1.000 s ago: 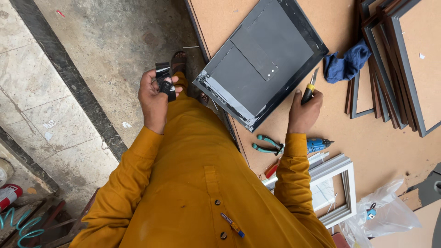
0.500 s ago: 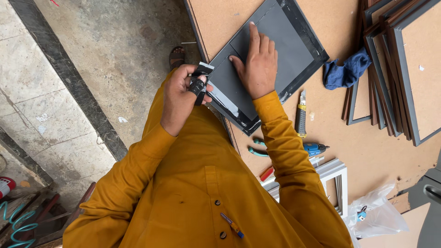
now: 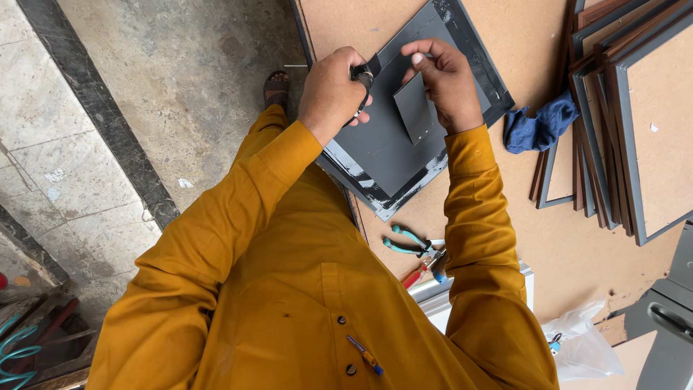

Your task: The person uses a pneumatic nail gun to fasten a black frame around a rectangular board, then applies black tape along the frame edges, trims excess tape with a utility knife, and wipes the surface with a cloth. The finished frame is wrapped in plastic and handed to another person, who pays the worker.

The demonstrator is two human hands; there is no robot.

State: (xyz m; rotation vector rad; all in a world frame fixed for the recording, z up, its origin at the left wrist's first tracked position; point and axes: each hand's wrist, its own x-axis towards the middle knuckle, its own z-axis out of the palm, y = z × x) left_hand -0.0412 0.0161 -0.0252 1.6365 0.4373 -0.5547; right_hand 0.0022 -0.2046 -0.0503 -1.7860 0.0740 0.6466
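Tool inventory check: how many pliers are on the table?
1: teal-handled pliers lie on the brown table beside the right sleeve. A red-handled tool lies next to them, its type unclear. The sleeve may hide more.

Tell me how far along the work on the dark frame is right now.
Done, by the look of it: the dark frame lies back-up on the board table, its backing panel in place. In hand: the right hand holds a small grey flap against the backing, while the left hand grips a black tool. Whether the flap is fixed cannot be told.
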